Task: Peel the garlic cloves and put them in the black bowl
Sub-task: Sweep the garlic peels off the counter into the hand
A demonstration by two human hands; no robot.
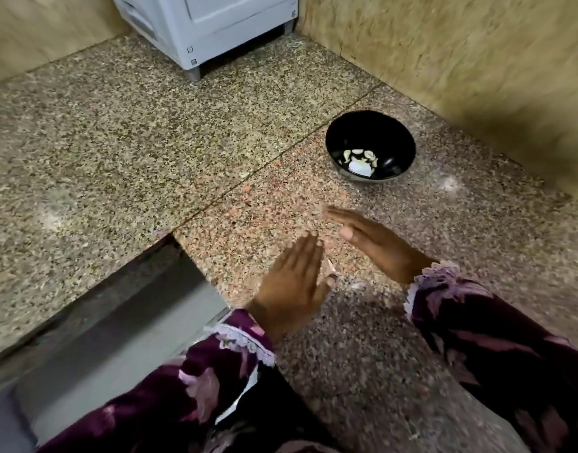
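Inside black bowl (341, 132), pale peeled cloves (359, 160)

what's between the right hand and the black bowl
Only bare speckled counter in the head view; nothing lies between the right hand and the black bowl.

Home kitchen corner: speckled granite countertop (150, 132) meeting beige marble-patterned wall (461, 53), white appliance (209, 24) on short feet at back, black bowl (395, 132) of peeled garlic cloves (359, 158) on counter.
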